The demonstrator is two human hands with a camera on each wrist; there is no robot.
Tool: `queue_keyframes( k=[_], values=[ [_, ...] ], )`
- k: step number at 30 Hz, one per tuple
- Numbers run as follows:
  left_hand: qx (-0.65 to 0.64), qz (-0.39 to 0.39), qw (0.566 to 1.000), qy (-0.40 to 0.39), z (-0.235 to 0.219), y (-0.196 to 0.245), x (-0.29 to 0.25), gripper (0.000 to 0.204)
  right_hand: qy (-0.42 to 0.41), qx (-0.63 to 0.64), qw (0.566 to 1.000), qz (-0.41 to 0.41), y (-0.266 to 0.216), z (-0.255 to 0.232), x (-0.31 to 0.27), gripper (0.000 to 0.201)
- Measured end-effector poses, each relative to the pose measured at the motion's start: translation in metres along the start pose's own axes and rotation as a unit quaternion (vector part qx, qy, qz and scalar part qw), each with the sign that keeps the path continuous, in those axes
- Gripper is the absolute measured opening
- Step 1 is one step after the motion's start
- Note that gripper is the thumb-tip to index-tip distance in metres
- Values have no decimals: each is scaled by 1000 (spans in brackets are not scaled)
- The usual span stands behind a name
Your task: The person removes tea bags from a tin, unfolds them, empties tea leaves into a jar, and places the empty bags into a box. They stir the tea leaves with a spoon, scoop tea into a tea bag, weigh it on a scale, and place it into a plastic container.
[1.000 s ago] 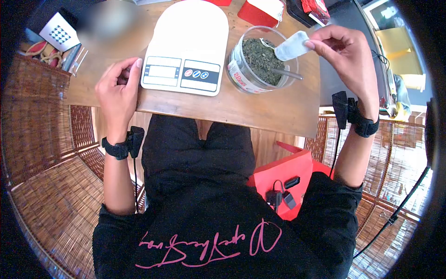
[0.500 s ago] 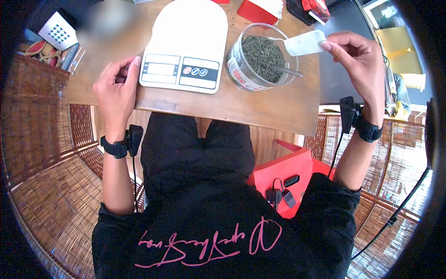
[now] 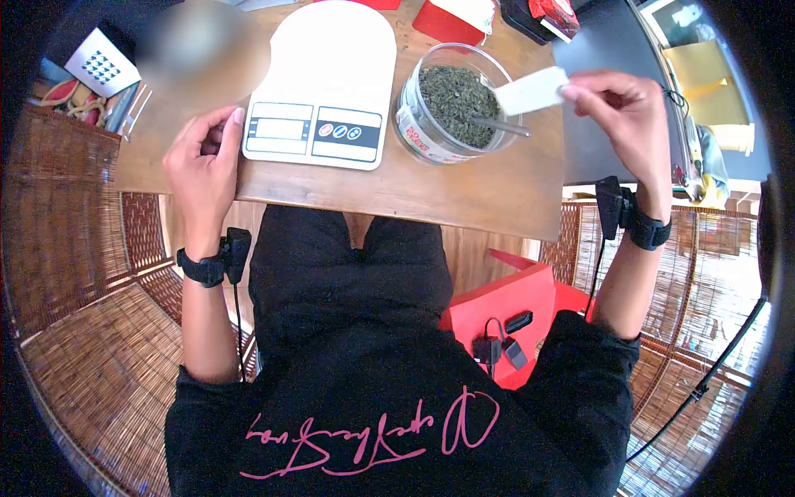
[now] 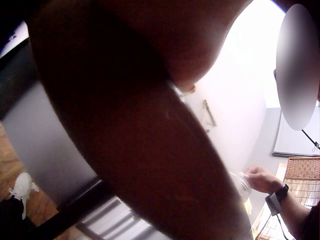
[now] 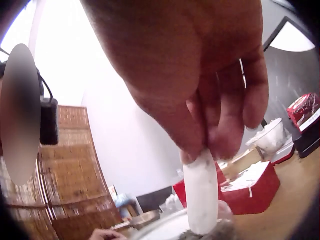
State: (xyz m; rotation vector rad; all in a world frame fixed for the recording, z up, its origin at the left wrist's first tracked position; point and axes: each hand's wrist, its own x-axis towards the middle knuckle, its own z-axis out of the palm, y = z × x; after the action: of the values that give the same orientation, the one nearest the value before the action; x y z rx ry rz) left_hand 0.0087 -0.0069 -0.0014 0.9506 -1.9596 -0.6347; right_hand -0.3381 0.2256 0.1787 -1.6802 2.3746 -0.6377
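Note:
My right hand [image 3: 625,112] pinches one end of a small white tea bag [image 3: 532,91] between thumb and fingertips. Its other end overlaps the right rim of a clear round tub [image 3: 414,132] of dark green dried tea leaves [image 3: 455,98]. In the right wrist view the tea bag [image 5: 201,197] hangs down, its lower end close over the leaves. A metal spoon [image 3: 507,127] leans out of the tub. My left hand [image 3: 203,157] rests on the table at the left edge of a white kitchen scale [image 3: 331,58], fingers loosely curled, holding nothing.
Behind the tub stands a red box [image 3: 451,21] with white contents. A red packet [image 3: 555,12] lies at the far right on a black object. The wooden table [image 3: 397,195] ends just in front of me. A red chair [image 3: 505,311] holds small black devices.
My right hand has drawn the tea bag rightward from over the leaves to the tub's rim, then lowered slightly. The left hand stays beside the scale.

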Motion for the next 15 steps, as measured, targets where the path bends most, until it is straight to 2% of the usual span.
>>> queue_keyframes(
  k=[2,3,5,6,8,12,13,14,15],
  values=[
    [4,5,1000,7,-2,0,-1,18,62,73,995,-17,3,1,1,16],
    [-1,-2,1000,0,-3,1,-1,18,63,74,995,-18,3,2,1,16],
    [-8,-6,1000,-10,-2,2,1,18,7,28,1000,-1,2,2,0,15],
    [-7,-7,1000,-2,0,1,0,17,6,27,1000,1,3,1,-1,15],
    [-5,-11,1000,6,-1,0,-3,17,70,97,993,6,2,0,-1,14],
    [-2,-6,1000,3,0,0,0,17,57,91,994,0,1,-2,0,14],
    [-2,-7,1000,11,0,0,-3,17,83,96,992,6,-1,-3,0,14],
    [-1,-9,1000,10,-1,-1,-4,17,81,96,992,6,-1,-2,0,14],
    [1,-7,1000,4,-2,-1,-3,17,32,53,998,-7,0,-1,1,14]
  ],
)
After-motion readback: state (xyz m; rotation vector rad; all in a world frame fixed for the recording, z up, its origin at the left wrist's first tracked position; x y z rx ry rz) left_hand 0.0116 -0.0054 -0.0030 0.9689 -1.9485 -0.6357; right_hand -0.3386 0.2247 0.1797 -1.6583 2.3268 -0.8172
